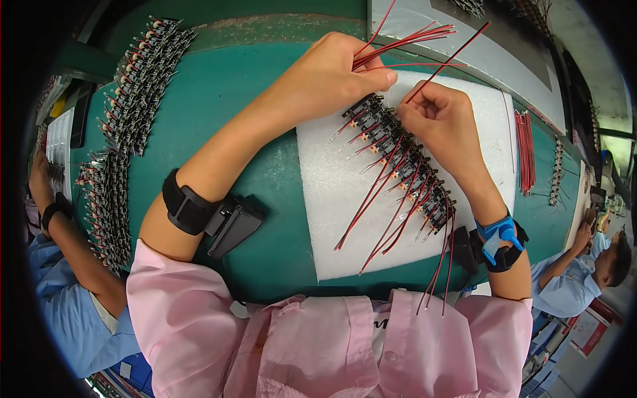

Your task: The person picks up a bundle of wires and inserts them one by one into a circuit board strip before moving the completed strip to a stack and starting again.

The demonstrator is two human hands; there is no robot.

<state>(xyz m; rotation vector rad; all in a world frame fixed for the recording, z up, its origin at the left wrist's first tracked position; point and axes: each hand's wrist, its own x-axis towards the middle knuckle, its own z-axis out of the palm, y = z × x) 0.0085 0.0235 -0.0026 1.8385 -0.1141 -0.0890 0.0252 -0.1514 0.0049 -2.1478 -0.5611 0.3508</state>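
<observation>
My left hand (345, 73) is closed round a bundle of thin red and black wires (405, 44), whose ends fan out to the right. Between finger and thumb, my right hand (443, 116) pinches one red-and-black wire (458, 52) that sticks up to the upper right. Beneath both hands, a slanting row of small black electronic parts (398, 156) lies on a white foam sheet (332, 219). Several red and black wires (378, 199) trail from the row toward me. My right hand is just above the row's right side; its fingertips partly hide what they grip.
Stacked rows of similar black parts (142, 86) lie on the green table (265, 166) at the left. A red wire bundle (524, 152) and another strip of parts (557, 172) lie at the right. Co-workers in blue (73, 285) sit at both sides.
</observation>
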